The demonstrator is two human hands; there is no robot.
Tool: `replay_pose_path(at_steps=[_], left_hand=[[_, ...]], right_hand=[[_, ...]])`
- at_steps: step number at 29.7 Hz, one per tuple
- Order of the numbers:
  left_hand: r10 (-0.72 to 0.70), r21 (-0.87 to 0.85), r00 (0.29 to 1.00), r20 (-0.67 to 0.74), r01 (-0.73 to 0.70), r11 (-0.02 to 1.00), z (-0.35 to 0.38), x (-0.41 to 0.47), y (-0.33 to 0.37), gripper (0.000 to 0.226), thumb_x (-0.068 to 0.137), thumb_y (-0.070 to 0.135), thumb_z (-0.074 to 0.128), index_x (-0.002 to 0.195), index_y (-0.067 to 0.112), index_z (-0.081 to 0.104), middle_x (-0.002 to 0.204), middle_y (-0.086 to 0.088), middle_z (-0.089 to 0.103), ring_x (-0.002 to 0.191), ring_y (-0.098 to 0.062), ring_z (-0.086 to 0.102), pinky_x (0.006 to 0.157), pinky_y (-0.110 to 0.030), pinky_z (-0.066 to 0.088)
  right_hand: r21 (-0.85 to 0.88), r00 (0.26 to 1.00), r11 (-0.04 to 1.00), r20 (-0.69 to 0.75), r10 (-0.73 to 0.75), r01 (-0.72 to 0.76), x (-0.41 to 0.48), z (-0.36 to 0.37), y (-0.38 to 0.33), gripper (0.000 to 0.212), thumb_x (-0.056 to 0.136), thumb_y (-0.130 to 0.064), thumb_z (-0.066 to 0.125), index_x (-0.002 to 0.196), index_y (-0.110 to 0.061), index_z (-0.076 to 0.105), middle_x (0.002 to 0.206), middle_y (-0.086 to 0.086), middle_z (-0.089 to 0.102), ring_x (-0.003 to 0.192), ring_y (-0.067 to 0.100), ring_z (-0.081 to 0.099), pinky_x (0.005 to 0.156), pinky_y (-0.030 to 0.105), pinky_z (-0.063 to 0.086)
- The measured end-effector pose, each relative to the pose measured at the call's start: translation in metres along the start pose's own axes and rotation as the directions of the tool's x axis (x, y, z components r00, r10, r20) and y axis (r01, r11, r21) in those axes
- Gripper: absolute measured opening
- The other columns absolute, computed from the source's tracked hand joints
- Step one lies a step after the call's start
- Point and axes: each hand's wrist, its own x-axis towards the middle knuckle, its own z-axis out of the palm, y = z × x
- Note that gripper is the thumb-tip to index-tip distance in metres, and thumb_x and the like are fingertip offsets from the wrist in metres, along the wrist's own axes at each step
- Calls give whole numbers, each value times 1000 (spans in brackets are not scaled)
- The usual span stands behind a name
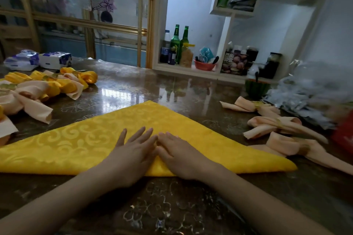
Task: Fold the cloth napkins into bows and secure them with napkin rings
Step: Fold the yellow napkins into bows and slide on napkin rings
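Both forearms stretch in from the bottom edge of my view, over the glossy, flower-patterned worktop. On my feed the left hand and right hand lie flat side by side, fingers straight and index fingers touching. They press down on the yellow napkin; neither grips anything. That napkin lies folded into a wide triangle across the middle of the worktop, long folded edge toward me, tip pointing away. The hands sit at the middle of that long edge. To the left I see a pile of yellow and peach bows, with two tissue packs behind it. To the right lie three peach bows, each cinched by a gold napkin ring. Beyond them are a green bowl and crinkled plastic wrap. Two green bottles stand in a white shelf at the back.
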Motion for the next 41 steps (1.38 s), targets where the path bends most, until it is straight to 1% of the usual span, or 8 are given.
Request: replay_pose_path(at_steps=[7,14,22,26,29,34,38,41], left_hand=[[-38,47,996,85,34,998,6,-4,-2,139,23,92,-27,148,33,-10,146,20,-22,141,-5,-16,115,-40,-10],[-29,57,992,127,22,998,4,-5,2,145,19,93,-27,149,29,-9,156,7,-15,143,-12,-15,114,-46,-11],[101,224,971,-217,-52,973,-15,-34,13,50,102,37,21,149,20,17,159,-4,2,146,-17,-4,114,-46,-9],[-111,64,991,-68,116,991,-11,-64,-42,62,96,54,6,150,24,8,158,3,-6,144,-11,-13,116,-41,-9],[-179,70,981,78,174,982,-13,-99,-89,119,45,87,-27,148,31,-8,150,13,-22,138,-5,-23,113,-34,-13],[-347,68,935,76,342,937,-28,-150,-150,129,33,93,-26,145,31,-14,147,14,-24,128,4,-19,111,-24,-11],[-378,193,925,-33,377,906,-27,-166,-166,105,70,85,-6,149,17,-1,156,-1,-9,143,-11,-2,113,-27,-4],[-68,311,918,-391,202,929,-37,-146,-146,71,89,56,23,135,8,47,143,-17,43,129,-33,44,107,-46,28]], right_hand=[[-67,989,993,105,102,-95,-38,-3,45,60,97,-55,20,151,-33,3,158,-9,-10,144,7,-11,117,33,-9],[-88,944,952,133,303,-294,-108,-33,102,54,100,-43,20,149,-30,3,158,-7,-9,144,8,-10,114,25,-6],[-48,991,999,-132,-25,18,-45,-24,-6,47,101,-15,36,147,-23,26,158,-4,14,145,9,8,112,19,9],[-54,985,984,-30,-171,169,6,7,-57,46,103,-26,30,149,-22,23,159,3,10,146,16,5,115,26,3],[-58,989,988,61,-136,140,17,18,-56,53,102,-42,25,151,-25,15,159,0,0,146,13,-3,115,29,-4],[-43,985,989,103,-135,140,23,20,-55,54,100,-47,22,150,-30,10,159,-5,-5,145,9,-8,114,28,-8],[-59,982,986,115,-149,157,23,16,-64,54,100,-45,25,150,-28,13,159,-2,0,146,13,-2,115,31,-3],[53,983,990,118,-138,132,24,4,-66,54,99,-41,37,148,-21,26,155,5,23,142,16,21,108,22,18]])
